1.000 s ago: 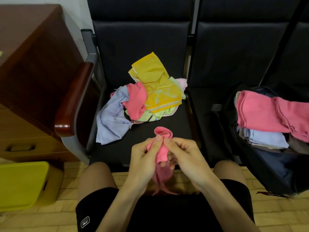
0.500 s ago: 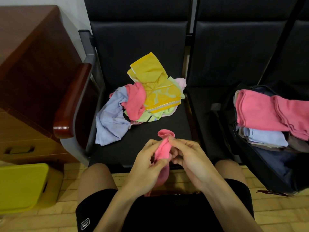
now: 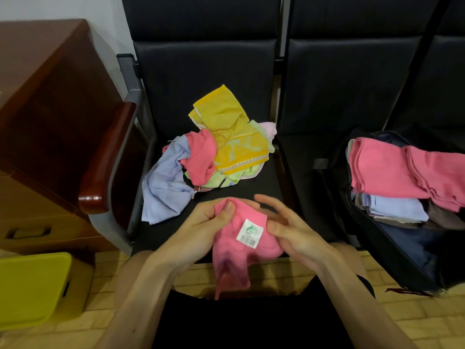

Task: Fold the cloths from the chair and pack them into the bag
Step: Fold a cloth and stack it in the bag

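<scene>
While our left hand pinches the top edge of the pink cloth between thumb and fingers, our right hand lies spread and blurred, thumb against the cloth's right edge. We hold the cloth over our lap, before the chair seat.

- White tag on the cloth: green emblem, barcode, print too small to read.
- Unfolded heap on the seat: yellow towel with pale woven lettering we cannot make out, lilac cloth.
- Open dark bag, right: folded pink cloths on top.
</scene>
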A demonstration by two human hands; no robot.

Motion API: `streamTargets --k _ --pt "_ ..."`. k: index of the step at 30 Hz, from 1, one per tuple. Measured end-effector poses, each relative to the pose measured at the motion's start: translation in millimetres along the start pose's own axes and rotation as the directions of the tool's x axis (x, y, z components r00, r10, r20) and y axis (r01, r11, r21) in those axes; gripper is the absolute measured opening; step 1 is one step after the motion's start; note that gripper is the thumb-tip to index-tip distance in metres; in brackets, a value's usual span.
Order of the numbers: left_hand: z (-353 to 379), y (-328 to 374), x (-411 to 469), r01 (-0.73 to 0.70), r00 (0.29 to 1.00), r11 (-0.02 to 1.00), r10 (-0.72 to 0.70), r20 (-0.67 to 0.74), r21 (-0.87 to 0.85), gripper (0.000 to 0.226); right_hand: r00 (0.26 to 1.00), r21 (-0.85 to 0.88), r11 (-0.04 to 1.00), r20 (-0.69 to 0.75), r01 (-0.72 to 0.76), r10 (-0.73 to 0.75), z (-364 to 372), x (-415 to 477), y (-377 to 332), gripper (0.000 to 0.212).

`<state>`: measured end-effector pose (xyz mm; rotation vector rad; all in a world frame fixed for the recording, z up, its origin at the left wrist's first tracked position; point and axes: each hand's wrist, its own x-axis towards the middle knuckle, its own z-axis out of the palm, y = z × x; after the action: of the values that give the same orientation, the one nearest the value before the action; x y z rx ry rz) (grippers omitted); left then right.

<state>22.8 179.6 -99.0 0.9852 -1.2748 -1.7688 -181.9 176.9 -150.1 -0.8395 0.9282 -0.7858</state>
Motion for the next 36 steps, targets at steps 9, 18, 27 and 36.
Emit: streamTargets --k 9,18,27,36 --pt "-20.7 23.2 -1.6 -0.044 0.992 0.997 0.036 0.120 0.069 0.037 0.966 -0.109 0.978 0.176 -0.175 0.192 6.0 -9.8 -9.5 0.016" --pt "-39.8 1.0 5.3 -0.066 0.963 0.886 0.178 -0.204 0.459 0.026 0.873 -0.413 0.817 -0.095 0.402 -0.478 -4.0 -18.1 -54.0 0.030" --pt "-37.8 1.9 2.5 -0.172 0.954 0.896 0.255 -0.158 0.410 0.024 0.842 -0.404 0.843 -0.255 0.355 -0.476 -4.4 -18.3 -47.0 0.019" --pt "-18.7 1.7 9.8 -0.120 0.975 0.988 0.136 -0.175 0.102 0.028 0.862 -0.219 0.921 -0.335 0.323 -0.382 -15.9 -14.3 -24.0 0.031"
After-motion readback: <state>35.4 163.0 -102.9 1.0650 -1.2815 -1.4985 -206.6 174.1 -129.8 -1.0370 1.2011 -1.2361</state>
